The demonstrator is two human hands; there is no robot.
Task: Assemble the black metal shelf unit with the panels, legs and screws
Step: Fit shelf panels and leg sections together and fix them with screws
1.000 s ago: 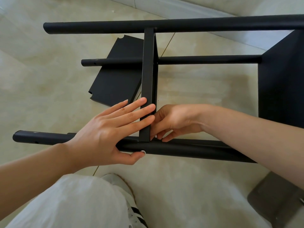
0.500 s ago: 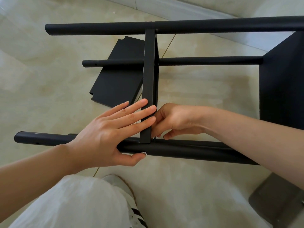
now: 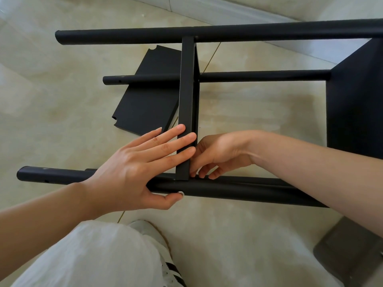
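The black shelf unit lies on its side on the floor. Its near leg runs left to right under my hands, and the far leg and a lower leg run parallel to it. A shelf panel stands edge-on between the legs. My left hand lays straight fingers on that panel's edge, its thumb pressing a silver screw in the near leg. My right hand reaches behind the panel, fingers curled at the corner where the panel meets the leg. What they hold is hidden.
A loose black panel lies flat on the tiled floor beyond the frame. Another fitted panel closes the unit at the right. A grey object lies at bottom right. My white-trousered knee and shoe are below.
Both hands stay at the same joint. The right hand's fingers have shifted slightly at the panel corner.
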